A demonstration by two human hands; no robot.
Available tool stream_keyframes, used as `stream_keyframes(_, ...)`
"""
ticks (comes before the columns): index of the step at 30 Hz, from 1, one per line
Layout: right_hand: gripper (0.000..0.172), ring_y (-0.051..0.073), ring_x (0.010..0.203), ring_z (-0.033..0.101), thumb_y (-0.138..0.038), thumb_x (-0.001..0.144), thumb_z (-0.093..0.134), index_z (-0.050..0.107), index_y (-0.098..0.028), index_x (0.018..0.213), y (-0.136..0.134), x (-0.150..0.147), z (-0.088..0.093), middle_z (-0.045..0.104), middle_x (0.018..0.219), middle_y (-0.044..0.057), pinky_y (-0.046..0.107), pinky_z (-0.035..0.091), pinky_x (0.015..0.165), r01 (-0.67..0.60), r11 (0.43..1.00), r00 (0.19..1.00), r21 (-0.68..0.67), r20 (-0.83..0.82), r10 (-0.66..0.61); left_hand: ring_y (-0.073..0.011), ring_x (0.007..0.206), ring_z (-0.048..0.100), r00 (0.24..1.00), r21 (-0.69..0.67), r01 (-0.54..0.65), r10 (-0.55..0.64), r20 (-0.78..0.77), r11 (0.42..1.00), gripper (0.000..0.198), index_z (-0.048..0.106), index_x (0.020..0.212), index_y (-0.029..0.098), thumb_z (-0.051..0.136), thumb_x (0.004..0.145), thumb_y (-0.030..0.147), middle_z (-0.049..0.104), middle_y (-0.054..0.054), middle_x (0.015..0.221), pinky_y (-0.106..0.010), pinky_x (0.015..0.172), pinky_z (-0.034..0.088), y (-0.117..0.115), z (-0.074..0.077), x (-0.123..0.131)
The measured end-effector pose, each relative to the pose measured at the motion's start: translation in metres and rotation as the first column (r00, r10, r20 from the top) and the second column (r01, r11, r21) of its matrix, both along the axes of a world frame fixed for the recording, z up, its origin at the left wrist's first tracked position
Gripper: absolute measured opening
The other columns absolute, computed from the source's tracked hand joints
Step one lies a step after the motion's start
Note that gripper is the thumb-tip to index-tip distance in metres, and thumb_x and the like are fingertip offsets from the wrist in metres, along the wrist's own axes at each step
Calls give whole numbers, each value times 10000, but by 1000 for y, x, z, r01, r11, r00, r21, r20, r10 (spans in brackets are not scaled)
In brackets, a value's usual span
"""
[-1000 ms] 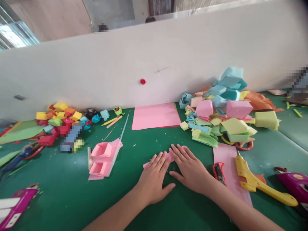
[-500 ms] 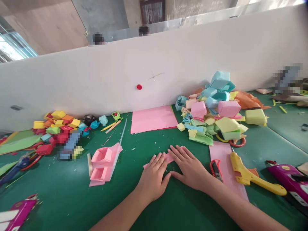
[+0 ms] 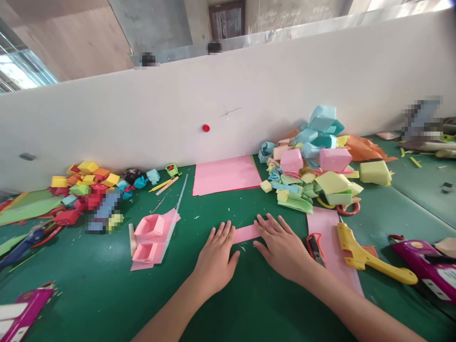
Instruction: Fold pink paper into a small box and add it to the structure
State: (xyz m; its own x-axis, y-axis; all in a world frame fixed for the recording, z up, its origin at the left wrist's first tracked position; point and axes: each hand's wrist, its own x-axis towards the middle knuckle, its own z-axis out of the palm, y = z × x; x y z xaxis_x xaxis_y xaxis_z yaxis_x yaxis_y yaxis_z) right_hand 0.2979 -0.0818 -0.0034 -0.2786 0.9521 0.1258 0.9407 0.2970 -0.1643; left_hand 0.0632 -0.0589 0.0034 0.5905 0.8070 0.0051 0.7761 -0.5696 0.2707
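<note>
A narrow pink paper strip (image 3: 245, 233) lies flat on the green table between my two hands. My left hand (image 3: 216, 259) rests palm down over its left end, fingers extended. Over the right end lies my right hand (image 3: 280, 244), also flat with its fingers stretched out. The middle of the strip shows between them. To the left, two small open pink paper boxes (image 3: 149, 226) sit on pink paper. Behind the hands is a stack of pink sheets (image 3: 227, 175) against the white partition.
On the right are a red-edged cutter (image 3: 315, 249), a yellow glue gun (image 3: 370, 262), long pink paper (image 3: 331, 247) and a pile of folded paper (image 3: 302, 190). Colorful paper blocks (image 3: 89, 180) lie at the left, with purple tools (image 3: 30, 311) near both sides.
My left hand has slid left, away from my right hand, which has shifted slightly right. More of the pink strip now shows between them.
</note>
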Motion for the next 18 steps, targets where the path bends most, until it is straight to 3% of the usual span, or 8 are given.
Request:
stream_keyframes(3,466,357,1456,397,-352,1041,384,595,-180,1420,0,5,5,430,1581,89,579,312,1194,13,1000,1000,-25,-10,-13,-303,1514,301,998,65,-57,54,43,996,514,411,1536,229,439,1028,301,352,-74,1619,-561,1201,353,2,-1,-2)
stream_keyframes(5,425,346,1440,427,-336,1045,374,692,-227,1306,1,8,9,417,1591,72,562,354,1169,15,999,999,-30,-41,-17,-316,1489,358,994,137,-84,74,77,987,378,621,1360,243,448,1029,302,425,-72,1583,-540,1146,427,6,1,-2)
stream_keyframes(7,366,338,1417,459,-309,1021,434,752,-250,1193,3,10,11,416,1594,63,537,396,1140,-2,1000,996,-28,-85,-1,-332,1452,422,995,197,-74,58,86,978,282,735,1144,228,495,1010,288,477,-86,1548,-520,1073,492,13,4,-1)
stream_keyframes(11,302,341,1392,473,-218,891,606,740,-226,1161,7,11,12,449,1577,82,519,413,1115,-46,999,987,-8,-155,44,-323,1403,485,995,224,29,-49,86,974,192,705,1080,193,556,961,216,531,-111,1504,-496,1017,518,20,6,0)
stream_keyframes(15,222,345,1394,443,-181,841,646,705,-218,1051,7,8,13,475,1560,94,502,404,1086,-46,999,977,23,-209,50,-292,1317,546,987,214,39,-71,145,976,106,647,993,208,553,950,185,613,-95,1405,-469,1021,488,17,9,2)
stream_keyframes(18,130,301,1187,576,-146,835,636,654,-219,941,7,6,16,677,1292,97,444,437,987,-56,998,966,26,-249,61,-256,1094,632,986,184,56,-84,144,981,128,629,1011,213,522,958,166,693,-85,1172,-425,914,506,14,12,5)
